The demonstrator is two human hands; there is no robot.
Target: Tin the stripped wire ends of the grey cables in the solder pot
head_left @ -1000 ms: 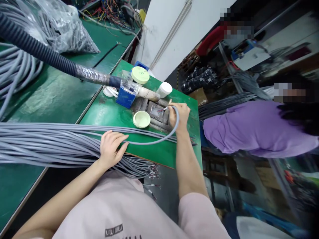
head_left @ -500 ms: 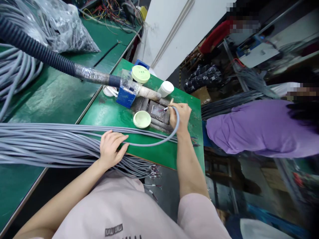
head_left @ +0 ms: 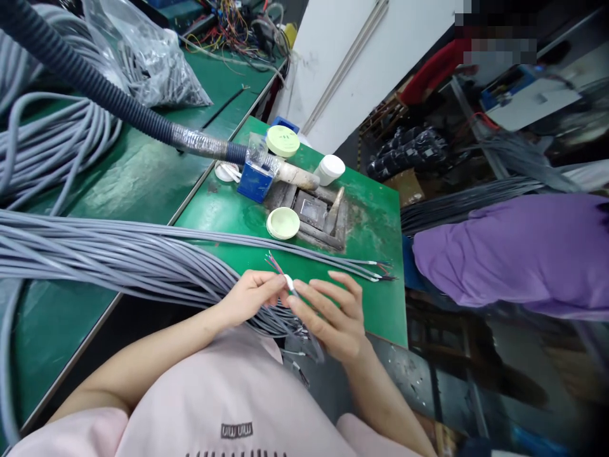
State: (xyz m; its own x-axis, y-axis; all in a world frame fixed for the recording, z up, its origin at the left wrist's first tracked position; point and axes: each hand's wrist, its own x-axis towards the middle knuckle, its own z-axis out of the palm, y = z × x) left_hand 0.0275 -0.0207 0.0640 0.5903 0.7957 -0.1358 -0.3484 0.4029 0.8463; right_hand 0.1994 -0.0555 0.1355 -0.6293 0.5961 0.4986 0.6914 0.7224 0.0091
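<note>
Above the near edge of the green table, my left hand [head_left: 259, 295] pinches the end of a grey cable [head_left: 294, 292] by its white band [head_left: 288, 282]. Thin stripped wires [head_left: 273, 261], pink and dark, stick out past the fingertips. My right hand [head_left: 335, 311] meets it from the other side; its thumb and index finger close on the cable just behind the band, while the other fingers are spread. Below that hand the cable hangs down, blurred. A bundle of grey cables [head_left: 118, 254] lies to the left, running under my left forearm.
A solder pot [head_left: 314, 209] sits beyond my hands, with a wooden-handled scraper [head_left: 335, 206] on it. A pale round dish [head_left: 283, 223], white jar [head_left: 330, 168] and black fume hose [head_left: 104, 82] surround it. Finished-looking cable ends [head_left: 373, 270] lie rightward. A person in purple [head_left: 514, 254] is at right.
My right hand has drawn the cable end back from the solder pot toward my body. My left hand has left the bundle and taken hold of that end. The view has shifted slightly.
</note>
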